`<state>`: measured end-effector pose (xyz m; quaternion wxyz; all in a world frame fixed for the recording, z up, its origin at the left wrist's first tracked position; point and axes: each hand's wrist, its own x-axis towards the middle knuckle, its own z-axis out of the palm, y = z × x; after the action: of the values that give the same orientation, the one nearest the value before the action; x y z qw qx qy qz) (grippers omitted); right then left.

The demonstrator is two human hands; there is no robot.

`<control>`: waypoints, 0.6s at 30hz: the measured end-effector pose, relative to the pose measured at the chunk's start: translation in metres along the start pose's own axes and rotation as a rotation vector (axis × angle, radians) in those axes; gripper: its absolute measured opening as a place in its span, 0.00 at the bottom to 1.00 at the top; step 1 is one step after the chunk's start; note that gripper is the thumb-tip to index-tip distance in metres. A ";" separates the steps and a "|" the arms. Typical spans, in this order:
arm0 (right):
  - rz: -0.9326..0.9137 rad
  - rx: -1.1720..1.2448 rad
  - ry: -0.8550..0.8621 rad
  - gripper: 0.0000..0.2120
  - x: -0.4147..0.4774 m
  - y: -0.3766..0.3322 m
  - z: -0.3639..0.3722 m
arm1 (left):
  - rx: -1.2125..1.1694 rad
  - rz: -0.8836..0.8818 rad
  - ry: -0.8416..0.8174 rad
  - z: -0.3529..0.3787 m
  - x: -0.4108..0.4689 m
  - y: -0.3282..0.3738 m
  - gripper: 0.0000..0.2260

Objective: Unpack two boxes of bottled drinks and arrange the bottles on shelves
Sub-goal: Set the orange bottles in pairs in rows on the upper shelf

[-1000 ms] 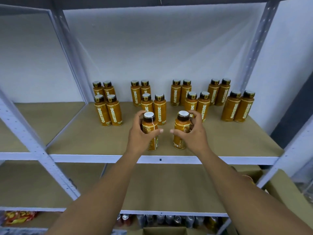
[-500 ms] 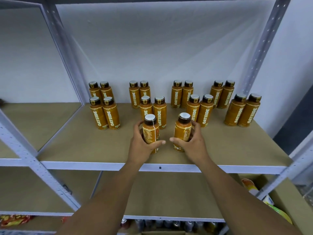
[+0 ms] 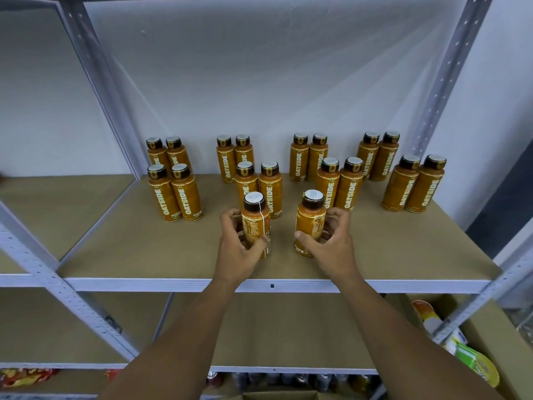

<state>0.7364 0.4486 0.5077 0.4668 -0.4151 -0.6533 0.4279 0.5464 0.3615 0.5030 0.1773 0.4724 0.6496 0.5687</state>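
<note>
Curling fingers (image 3: pixel 228 220) of the left hand (image 3: pixel 235 251) are wrapping the left bottle (image 3: pixel 255 223). The right hand (image 3: pixel 331 248) is gripping the right bottle (image 3: pixel 310 223) likewise, thumbs inward. Both bottles are standing upright near the shelf (image 3: pixel 403 255) front edge, back panels facing out. Shelved pairs (image 3: pixel 349 186) are sitting just behind. Probably each bottle is needing a twist, label forward.

In the last second I have slid the left bottle (image 3: pixel 255 220) and the right bottle (image 3: pixel 310 220) toward 12 o'clock. They now stand deeper on the shelf (image 3: pixel 403 249), farther from its front edge at 6 o'clock. My right hand (image 3: pixel 331 249) has slackened its grip, the fingers easing away at the bottle's 3 o'clock side.
</note>
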 end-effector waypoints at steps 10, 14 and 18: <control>-0.011 -0.069 -0.005 0.32 0.000 0.000 0.003 | 0.002 0.011 -0.006 0.003 0.000 0.000 0.30; -0.015 -0.080 0.004 0.33 0.001 0.000 0.004 | 0.021 -0.018 -0.002 0.004 0.000 0.004 0.31; -0.023 -0.092 0.005 0.33 0.001 -0.001 0.004 | 0.042 -0.043 0.002 0.006 0.000 0.008 0.33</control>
<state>0.7325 0.4489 0.5080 0.4538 -0.4296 -0.6759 0.3907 0.5545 0.3643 0.5087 0.1788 0.4614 0.6715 0.5515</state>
